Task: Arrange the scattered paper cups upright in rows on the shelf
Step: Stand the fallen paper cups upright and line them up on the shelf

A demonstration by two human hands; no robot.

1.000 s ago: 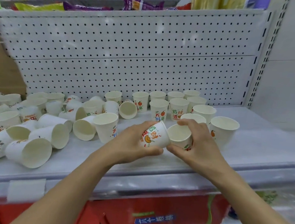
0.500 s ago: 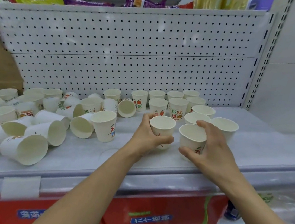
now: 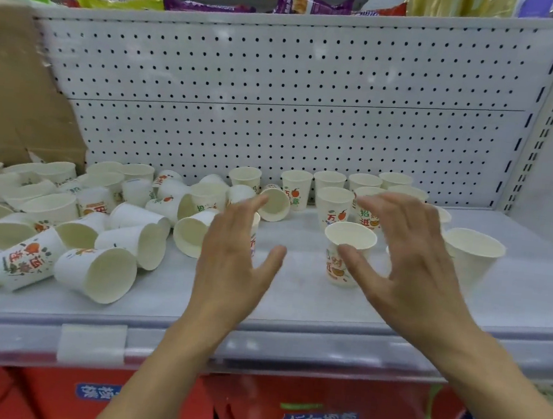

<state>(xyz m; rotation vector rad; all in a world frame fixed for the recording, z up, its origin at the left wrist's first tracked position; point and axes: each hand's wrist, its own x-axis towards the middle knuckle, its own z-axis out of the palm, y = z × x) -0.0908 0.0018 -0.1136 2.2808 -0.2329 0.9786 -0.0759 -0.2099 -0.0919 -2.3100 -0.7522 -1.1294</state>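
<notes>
Shelf (image 3: 292, 300): pale, and it carried every cup listed here. A pegboard (image 3: 280, 106) stood behind it.

Left hand (image 3: 231, 259): yours, fingers straight and spread, holding nothing. It hung over the middle of the shelf, in front of a half-hidden cup (image 3: 254, 237) that stood upright. Whether it touched that cup could not be told.

Right hand (image 3: 409, 269): yours, fingers spread wide, thumb apart, empty. It hovered just right of the front cup (image 3: 347, 252), and its thumb crossed that cup's wall in view. Contact could not be told.

Front cup: upright, mouth up, print toward you, standing between your two hands.

Upright cups (image 3: 332, 203): in rows at the back right, near the pegboard, partly hidden by your right hand.

Right cup (image 3: 473, 256): upright, just right of your right hand.

Tipped cups (image 3: 99, 273): a heap on the left half of the shelf, most on their sides with mouths toward you.

Box (image 3: 16, 93): brown cardboard, far left, behind the heap.

Bags (image 3: 202, 4): on the ledge above the pegboard.

Cartons (image 3: 314, 413): red, beneath the shelf.
</notes>
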